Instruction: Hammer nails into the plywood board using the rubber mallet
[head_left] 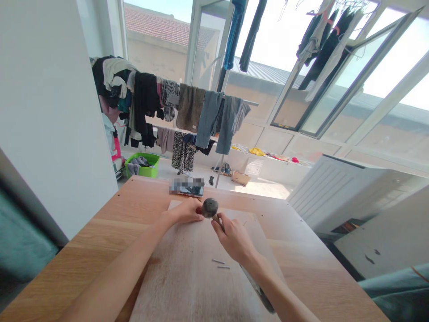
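Observation:
My right hand (234, 239) is closed round the handle of a hammer, close up under its dark grey head (210, 207); the handle's end shows below my wrist (264, 297). My left hand (186, 211) rests on a pale wooden board (181, 277), fingers pinched together just left of the hammer head; what they hold is too small to make out. The hammer head hangs right beside those fingertips. Two loose nails (220, 264) lie on the board near my right hand.
The board lies on a wooden table (94, 232). A phone (191, 190) sits at the table's far edge. Beyond stand a rack of hanging clothes (187, 112), a green basket (142, 164), open windows and a white panel (351, 197) at right.

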A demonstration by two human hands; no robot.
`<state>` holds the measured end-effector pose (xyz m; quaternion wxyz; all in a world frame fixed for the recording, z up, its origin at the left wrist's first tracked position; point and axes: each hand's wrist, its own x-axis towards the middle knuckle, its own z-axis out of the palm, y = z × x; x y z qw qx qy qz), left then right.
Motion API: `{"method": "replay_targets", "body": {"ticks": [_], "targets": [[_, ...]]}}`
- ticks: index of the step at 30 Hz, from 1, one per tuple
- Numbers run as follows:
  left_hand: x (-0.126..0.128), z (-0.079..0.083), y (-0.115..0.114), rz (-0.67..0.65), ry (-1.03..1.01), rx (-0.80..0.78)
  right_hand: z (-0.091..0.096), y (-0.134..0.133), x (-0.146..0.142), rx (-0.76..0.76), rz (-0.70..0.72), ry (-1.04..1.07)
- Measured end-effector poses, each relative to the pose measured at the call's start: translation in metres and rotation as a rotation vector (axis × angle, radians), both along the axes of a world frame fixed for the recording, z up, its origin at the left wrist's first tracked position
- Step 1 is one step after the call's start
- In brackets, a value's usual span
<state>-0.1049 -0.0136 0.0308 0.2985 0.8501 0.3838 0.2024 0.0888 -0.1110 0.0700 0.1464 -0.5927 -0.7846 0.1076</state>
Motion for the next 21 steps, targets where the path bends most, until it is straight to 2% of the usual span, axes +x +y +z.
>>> {"method": "replay_targets", "body": {"ticks": [8,13,17,21], "targets": [[-0.001,0.011,-0.007,0.039,0.061,-0.008,0.0,-0.012,0.014,-0.048,0.009,0.101],[0.003,0.033,-0.017,0.061,0.093,0.033,-0.017,-0.033,0.039,-0.083,-0.011,0.13],[0.016,0.054,-0.036,-0.051,0.155,0.033,-0.03,-0.043,0.05,-0.084,-0.065,0.138],[0.033,0.058,-0.056,-0.238,0.262,-0.034,-0.033,-0.043,0.051,-0.078,-0.083,0.128]]}}
